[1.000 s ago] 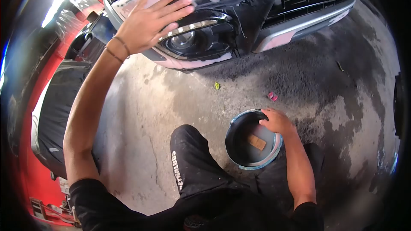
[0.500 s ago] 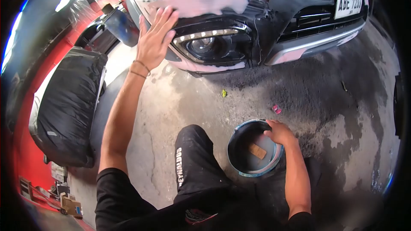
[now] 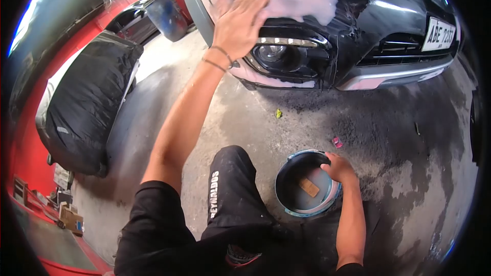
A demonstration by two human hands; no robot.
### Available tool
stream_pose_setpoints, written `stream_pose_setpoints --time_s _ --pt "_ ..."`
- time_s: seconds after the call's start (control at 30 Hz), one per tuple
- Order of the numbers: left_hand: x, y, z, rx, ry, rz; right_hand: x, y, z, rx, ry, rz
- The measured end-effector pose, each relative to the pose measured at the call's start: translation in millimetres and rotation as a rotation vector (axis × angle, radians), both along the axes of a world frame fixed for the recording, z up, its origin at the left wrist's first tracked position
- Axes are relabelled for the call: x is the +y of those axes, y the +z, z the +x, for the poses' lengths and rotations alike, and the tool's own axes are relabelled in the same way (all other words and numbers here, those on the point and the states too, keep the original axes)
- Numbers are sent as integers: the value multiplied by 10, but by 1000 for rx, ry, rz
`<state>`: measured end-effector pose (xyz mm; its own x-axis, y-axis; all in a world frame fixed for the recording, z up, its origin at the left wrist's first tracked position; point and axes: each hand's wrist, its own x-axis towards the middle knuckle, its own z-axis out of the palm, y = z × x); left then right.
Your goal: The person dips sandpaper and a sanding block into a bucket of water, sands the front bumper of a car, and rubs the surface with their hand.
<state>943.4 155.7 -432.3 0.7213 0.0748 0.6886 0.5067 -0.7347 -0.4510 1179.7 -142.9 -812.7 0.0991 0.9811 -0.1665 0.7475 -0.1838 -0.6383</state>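
Observation:
My left hand (image 3: pixel 240 18) lies flat with its fingers stretched out over the pale pinkish-white patch (image 3: pixel 302 2) on the front corner of a dark car (image 3: pixel 394 7). Just below it sits the headlight (image 3: pixel 279 53). My right hand (image 3: pixel 339 167) grips the rim of a round bucket (image 3: pixel 297 211), thumb on the inner side. A tan rectangular piece (image 3: pixel 309 187) lies in the bucket, in what looks like cloudy liquid. Whether anything thin is under my left palm is hidden.
A black-covered car part (image 3: pixel 84 105) stands at the left, with a blue drum (image 3: pixel 168 18) behind it. On the stained concrete floor lie a yellow-green scrap (image 3: pixel 279 113) and a pink scrap (image 3: pixel 336 142). Cardboard boxes (image 3: pixel 70 218) sit at lower left.
My left hand has moved up and right, from the patch's left edge further onto it. The view has shifted a little. My right hand stays on the bucket rim.

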Motion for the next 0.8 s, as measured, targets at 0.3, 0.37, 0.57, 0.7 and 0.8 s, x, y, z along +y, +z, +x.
stream_pose_setpoints --time_s 0.3,0.37,0.57,0.7,0.8 --pt "-6 -300 47 -521 -46 -395 13 -25 105 -36 19 -62" --pt "136 -135 47 -588 -84 -338 -36 -117 89 -3 20 14" --pt "331 -60 193 -699 -52 -332 -48 -235 123 75 55 101" --pt "222 -105 63 -655 -54 -438 6 -345 191 66 38 89" --pt "357 112 67 -757 -66 -534 -39 -412 160 98 50 119"
